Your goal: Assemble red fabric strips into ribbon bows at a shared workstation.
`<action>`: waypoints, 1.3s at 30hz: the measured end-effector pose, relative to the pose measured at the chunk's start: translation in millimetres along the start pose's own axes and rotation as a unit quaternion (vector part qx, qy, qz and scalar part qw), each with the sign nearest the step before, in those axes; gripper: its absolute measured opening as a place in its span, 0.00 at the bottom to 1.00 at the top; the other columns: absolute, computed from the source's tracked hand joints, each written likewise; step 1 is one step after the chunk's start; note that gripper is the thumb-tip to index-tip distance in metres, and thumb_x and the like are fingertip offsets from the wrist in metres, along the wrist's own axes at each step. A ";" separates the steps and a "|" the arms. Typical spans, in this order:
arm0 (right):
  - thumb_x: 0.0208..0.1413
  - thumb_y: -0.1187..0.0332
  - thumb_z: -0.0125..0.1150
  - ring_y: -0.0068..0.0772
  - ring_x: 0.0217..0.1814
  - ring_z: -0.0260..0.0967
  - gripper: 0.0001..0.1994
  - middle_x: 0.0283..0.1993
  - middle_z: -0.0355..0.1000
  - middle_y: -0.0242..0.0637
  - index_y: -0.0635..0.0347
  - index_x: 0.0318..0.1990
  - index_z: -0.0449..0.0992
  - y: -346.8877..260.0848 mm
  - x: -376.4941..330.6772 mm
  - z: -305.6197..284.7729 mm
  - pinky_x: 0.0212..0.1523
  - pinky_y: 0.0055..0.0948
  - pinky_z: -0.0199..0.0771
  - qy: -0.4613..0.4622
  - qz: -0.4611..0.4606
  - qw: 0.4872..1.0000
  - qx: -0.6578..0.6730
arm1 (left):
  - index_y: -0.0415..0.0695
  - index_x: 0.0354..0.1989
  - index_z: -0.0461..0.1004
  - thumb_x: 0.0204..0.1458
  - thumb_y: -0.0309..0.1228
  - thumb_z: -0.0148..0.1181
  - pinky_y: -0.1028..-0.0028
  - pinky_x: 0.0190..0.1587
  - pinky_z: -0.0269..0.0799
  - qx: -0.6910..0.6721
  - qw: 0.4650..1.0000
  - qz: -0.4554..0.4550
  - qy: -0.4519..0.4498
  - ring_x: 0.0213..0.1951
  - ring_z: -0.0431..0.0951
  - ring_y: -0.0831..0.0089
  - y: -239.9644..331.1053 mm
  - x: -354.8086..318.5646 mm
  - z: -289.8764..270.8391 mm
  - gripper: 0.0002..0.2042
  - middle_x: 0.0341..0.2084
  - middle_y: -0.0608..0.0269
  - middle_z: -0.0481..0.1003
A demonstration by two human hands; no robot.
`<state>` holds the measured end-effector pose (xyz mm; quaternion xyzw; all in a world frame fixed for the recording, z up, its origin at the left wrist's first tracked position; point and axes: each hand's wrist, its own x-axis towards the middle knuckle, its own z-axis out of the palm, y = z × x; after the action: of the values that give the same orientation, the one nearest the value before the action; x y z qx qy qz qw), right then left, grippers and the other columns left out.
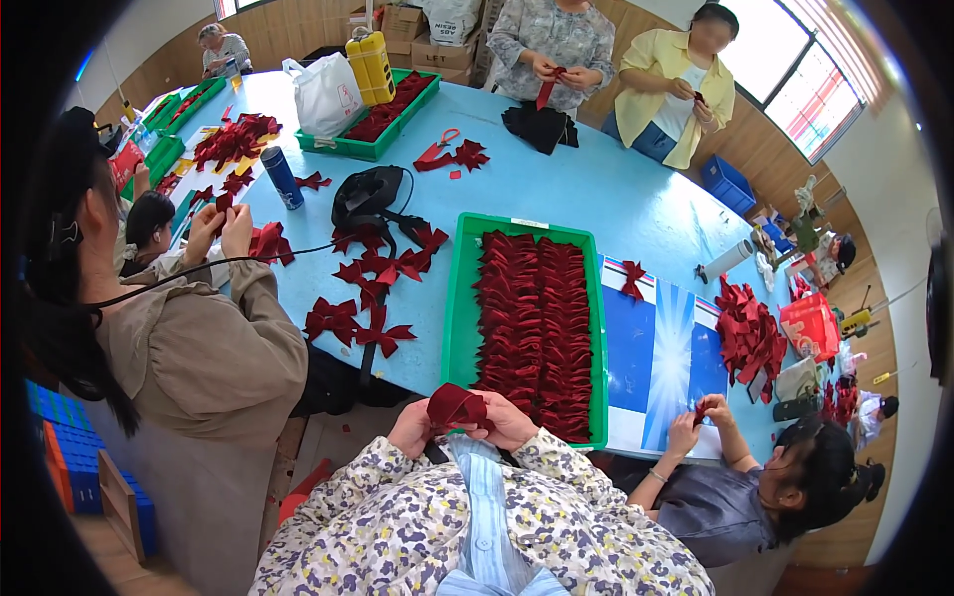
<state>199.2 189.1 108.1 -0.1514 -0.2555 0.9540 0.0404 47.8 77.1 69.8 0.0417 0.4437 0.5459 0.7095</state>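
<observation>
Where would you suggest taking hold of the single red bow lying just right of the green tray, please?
I would pinch the red bow at its narrow middle, coming down from above. Its ends spread outward from there and look soft, so they would probably fold if grabbed. It lies on the blue-and-white sheet, and the green tray stands to its left, making that side tighter.

tray mid-frame on the table, bows inside in two columns. left of it: loose bows, can farther upper left. scissors above, just below second tray at upper left. right of first tray: flat board, one bow on its upper left, pile at its right. bottom center: ribbon loop between left hand and right hand.
</observation>
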 end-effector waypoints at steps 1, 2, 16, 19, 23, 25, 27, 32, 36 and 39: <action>0.59 0.70 0.50 0.14 0.25 0.56 0.11 0.32 0.65 0.30 0.64 0.47 0.67 -0.2 -0.2 -1.0 0.20 0.13 0.55 0.002 -0.001 1.000 0.000 | 0.46 0.40 0.75 0.53 0.34 0.50 0.79 0.37 0.67 0.011 1.000 -0.001 0.000 0.32 0.73 0.82 0.2 1.2 0.4 0.11 0.32 0.69 0.76; 0.59 0.70 0.50 0.14 0.25 0.56 0.11 0.32 0.65 0.30 0.64 0.47 0.67 -0.4 -0.4 -1.4 0.20 0.13 0.55 0.002 -0.001 1.000 0.001 | 0.45 0.40 0.75 0.53 0.34 0.50 0.79 0.37 0.67 0.021 1.000 -0.002 0.000 0.32 0.73 0.82 0.5 2.0 1.0 0.11 0.32 0.69 0.76; 0.59 0.70 0.51 0.14 0.24 0.55 0.09 0.29 0.64 0.29 0.63 0.45 0.68 2.6 -0.8 -2.6 0.20 0.13 0.54 0.016 -0.003 1.000 -0.010 | 0.44 0.41 0.74 0.53 0.35 0.51 0.79 0.38 0.68 0.021 1.000 0.009 -0.016 0.34 0.75 0.80 6.1 -7.2 9.9 0.12 0.33 0.67 0.77; 0.59 0.70 0.51 0.14 0.24 0.55 0.09 0.29 0.64 0.29 0.62 0.44 0.68 3.9 0.2 -1.9 0.20 0.13 0.54 0.017 0.000 1.000 -0.011 | 0.43 0.42 0.73 0.55 0.35 0.49 0.78 0.37 0.69 0.027 1.000 0.013 -0.009 0.34 0.76 0.77 4.7 -8.6 7.9 0.12 0.35 0.64 0.77; 0.59 0.70 0.51 0.14 0.24 0.55 0.09 0.29 0.64 0.29 0.62 0.44 0.68 3.9 1.7 -1.6 0.20 0.13 0.54 0.015 0.000 1.000 -0.016 | 0.45 0.39 0.75 0.53 0.34 0.51 0.79 0.37 0.67 0.009 1.000 0.006 0.016 0.32 0.74 0.82 0.8 -4.0 0.5 0.10 0.32 0.69 0.76; 0.59 0.70 0.51 0.14 0.24 0.55 0.09 0.29 0.64 0.29 0.62 0.44 0.68 4.2 2.4 -1.0 0.20 0.13 0.54 0.018 0.000 1.000 -0.018 | 0.45 0.39 0.75 0.53 0.34 0.51 0.80 0.37 0.67 0.009 1.000 0.006 0.015 0.32 0.74 0.82 -0.9 -2.2 -2.8 0.10 0.32 0.69 0.76; 0.59 0.70 0.51 0.14 0.24 0.55 0.09 0.29 0.64 0.29 0.62 0.44 0.68 4.4 3.1 -2.5 0.20 0.13 0.54 0.017 -0.001 1.000 -0.015 | 0.46 0.39 0.75 0.52 0.33 0.51 0.80 0.36 0.67 0.011 1.000 0.006 0.012 0.31 0.73 0.83 -0.3 -1.3 -2.9 0.09 0.31 0.70 0.76; 0.59 0.70 0.50 0.14 0.25 0.56 0.09 0.30 0.65 0.29 0.63 0.45 0.68 2.2 3.6 -7.1 0.20 0.13 0.55 0.003 -0.006 1.000 -0.009 | 0.46 0.38 0.75 0.52 0.33 0.51 0.80 0.36 0.67 0.008 1.000 0.005 0.013 0.31 0.73 0.83 2.6 0.0 -0.1 0.09 0.31 0.70 0.76; 0.59 0.70 0.50 0.14 0.25 0.56 0.10 0.30 0.65 0.30 0.63 0.45 0.68 -1.9 0.9 -7.0 0.20 0.13 0.55 0.008 -0.011 1.000 -0.010 | 0.46 0.38 0.75 0.52 0.33 0.51 0.80 0.36 0.67 0.008 1.000 0.009 0.007 0.31 0.73 0.83 5.0 2.0 5.0 0.09 0.31 0.70 0.76; 0.59 0.70 0.50 0.14 0.25 0.56 0.10 0.30 0.65 0.30 0.63 0.45 0.68 -4.0 -0.9 -3.4 0.20 0.13 0.55 0.013 -0.011 1.000 -0.008 | 0.46 0.39 0.75 0.52 0.33 0.51 0.80 0.36 0.67 0.007 1.000 0.007 0.012 0.31 0.73 0.83 4.1 0.7 7.0 0.09 0.31 0.70 0.76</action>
<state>201.1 194.0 107.6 -0.1616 -0.2645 0.9493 0.0530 49.5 82.3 75.8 0.0433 0.4558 0.5481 0.7000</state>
